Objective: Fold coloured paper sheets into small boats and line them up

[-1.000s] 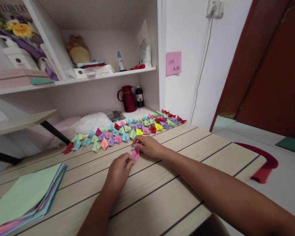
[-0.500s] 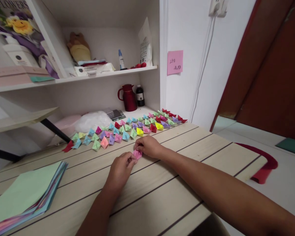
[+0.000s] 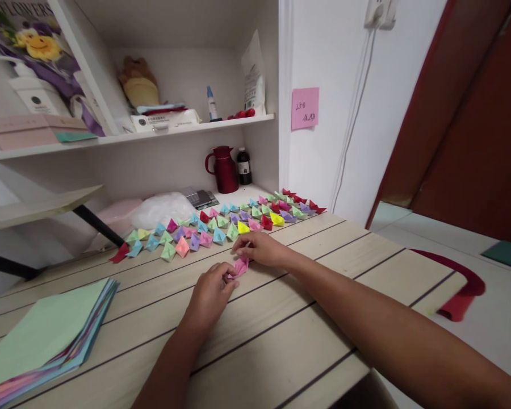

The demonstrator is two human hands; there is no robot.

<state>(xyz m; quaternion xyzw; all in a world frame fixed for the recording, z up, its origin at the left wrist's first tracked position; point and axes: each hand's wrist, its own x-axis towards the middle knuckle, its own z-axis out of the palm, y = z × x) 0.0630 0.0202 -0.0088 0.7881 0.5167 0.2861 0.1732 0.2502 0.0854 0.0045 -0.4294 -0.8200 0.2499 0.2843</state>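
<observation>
Two hands are positioned over one striped table: one left hand, one right hand. One piece of pink paper, folded, is located between them, near the table surface. Left hand: thumb and forefinger grasp the near left end of the piece; the remainder extends beyond the fingertips toward the right hand. Right hand: fingers are bent, immediately above the far right end of the piece; whether they grip it cannot be determined.

Several dozen folded paper boats stand in rows beyond the hands; overlap at the far end prevents an exact count. Of these, two are bright yellow and one is orange. One stack of coloured sheets, pale green uppermost, lies left of the left hand. Rear: one red jug, one dark bottle. Wall: one pink note.
</observation>
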